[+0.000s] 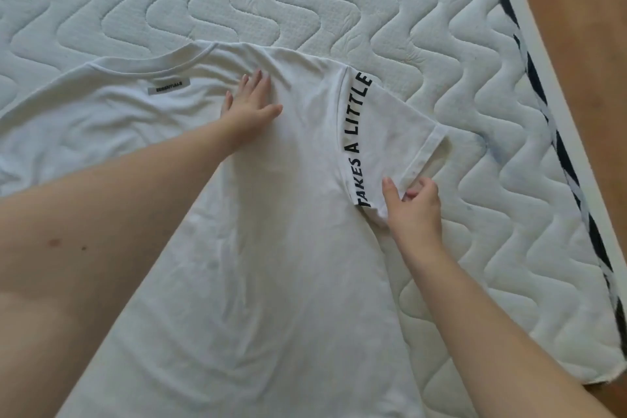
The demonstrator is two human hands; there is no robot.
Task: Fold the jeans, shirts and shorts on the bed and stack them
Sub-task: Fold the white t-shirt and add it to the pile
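A: The white shirt lies flat on the mattress. The left hand presses it with straight fingers; the right hand pinches the sleeve.

B: If the left hand lifts, the sleeve fold may drag and wrinkle the shirt.

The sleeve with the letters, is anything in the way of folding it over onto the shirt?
Only the left hand, pressing flat on the white T-shirt near the collar. The right hand already pinches the sleeve.
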